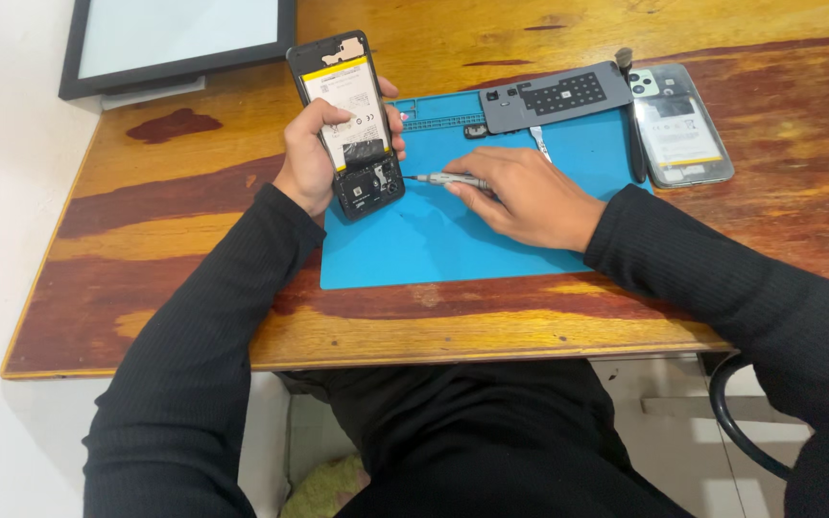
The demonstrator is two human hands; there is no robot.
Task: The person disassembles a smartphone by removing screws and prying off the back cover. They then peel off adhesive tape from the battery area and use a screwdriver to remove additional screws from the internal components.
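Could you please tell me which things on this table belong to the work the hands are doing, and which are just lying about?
In use:
- opened black smartphone with white battery, held in left hand
- slim silver screwdriver, in right hand, tip at the phone's lower end
- blue rubber work mat

Lying about:
- grey rectangular screw tray
- clear-backed second phone
- black-framed panel
- metal tweezers

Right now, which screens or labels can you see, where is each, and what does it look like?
Framed panel: table's far-left corner, black frame, pale blank face.
Battery label: on the opened phone in the left hand, white with yellow edge.
Second label: inside the clear-backed phone, far right, white, yellow strip.
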